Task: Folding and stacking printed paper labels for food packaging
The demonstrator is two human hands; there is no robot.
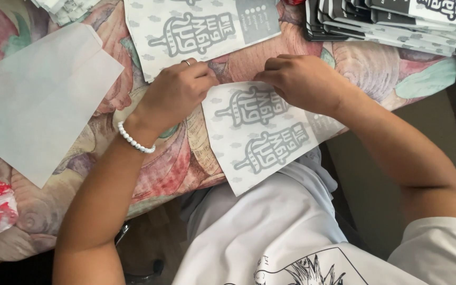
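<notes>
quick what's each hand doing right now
Left hand: closed, pinching the top edge of the printed paper bag.
Right hand: closed, pinching the same edge.

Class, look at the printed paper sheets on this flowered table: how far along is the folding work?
Done: a stack of folded pieces sits at the top right. In hand: the left hand and right hand press the printed sheet. Left: another flat sheet lies above.

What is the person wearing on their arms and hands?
Both arms are bare from the short white T-shirt sleeves down. The left hand has a thin ring on one finger, and a bracelet of small white beads circles that wrist. The right hand wears nothing: no ring, watch or glove.
</notes>
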